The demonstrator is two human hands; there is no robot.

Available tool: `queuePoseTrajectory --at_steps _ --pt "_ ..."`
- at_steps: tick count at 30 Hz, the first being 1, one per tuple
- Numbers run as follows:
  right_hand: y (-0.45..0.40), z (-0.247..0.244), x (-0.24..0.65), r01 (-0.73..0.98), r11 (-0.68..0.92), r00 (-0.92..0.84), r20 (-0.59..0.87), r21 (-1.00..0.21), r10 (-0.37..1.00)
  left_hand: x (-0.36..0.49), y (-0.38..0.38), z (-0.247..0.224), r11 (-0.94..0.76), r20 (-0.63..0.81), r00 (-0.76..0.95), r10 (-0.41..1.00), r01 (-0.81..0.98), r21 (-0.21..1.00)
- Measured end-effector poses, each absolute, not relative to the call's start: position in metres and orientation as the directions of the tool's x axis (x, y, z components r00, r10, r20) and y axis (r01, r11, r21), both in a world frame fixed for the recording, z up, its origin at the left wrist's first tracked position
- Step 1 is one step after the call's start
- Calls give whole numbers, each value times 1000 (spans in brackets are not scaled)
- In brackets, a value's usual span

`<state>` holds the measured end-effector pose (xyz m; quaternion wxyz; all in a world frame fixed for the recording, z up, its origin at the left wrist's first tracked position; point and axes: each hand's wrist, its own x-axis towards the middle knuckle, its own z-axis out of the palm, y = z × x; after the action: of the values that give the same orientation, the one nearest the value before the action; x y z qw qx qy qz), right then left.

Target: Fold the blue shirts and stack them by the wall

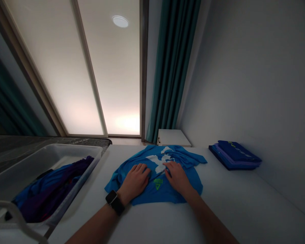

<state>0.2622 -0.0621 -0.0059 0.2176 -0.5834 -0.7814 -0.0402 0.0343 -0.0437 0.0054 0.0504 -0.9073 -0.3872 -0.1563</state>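
Note:
A blue T-shirt [142,198] with a white print and small green lettering lies spread, a little rumpled, on the white table [152,223]. On its left part rests my left hand [136,179], palm down with the fingers slightly bent. A black watch [115,202] is on that wrist. My right hand [177,176] lies on the shirt to the right of the green lettering, its fingers stretched toward the white print and its thumb apart. Neither hand grips the cloth visibly.
A translucent plastic bin [98,152] with blue and purple clothes [58,189] stands at the left. A stack of folded shirts [235,156] sits at the right by the wall [256,84]. Behind the table are a white cabinet [173,137] and a teal curtain [171,74].

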Motion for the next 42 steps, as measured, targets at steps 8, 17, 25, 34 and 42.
queuePoseTrajectory --at_steps 8,17,25,34,42 --pt "-76 8 246 843 403 -317 277 -356 907 14 -16 -5 -455 335 412 847 888 60" --pt "-89 30 258 809 341 -450 -130 -479 884 -1 -6 -5 -422 455 357 816 905 46" --pt "-78 13 248 782 355 -307 179 -512 935 30 -52 15 -761 351 677 647 605 235" --pt "-81 28 263 610 306 -269 173 -731 947 8 -34 16 -565 267 504 821 655 502" --pt "-58 10 290 477 239 189 364 -846 912 -13 -24 42 -496 178 550 816 506 706"
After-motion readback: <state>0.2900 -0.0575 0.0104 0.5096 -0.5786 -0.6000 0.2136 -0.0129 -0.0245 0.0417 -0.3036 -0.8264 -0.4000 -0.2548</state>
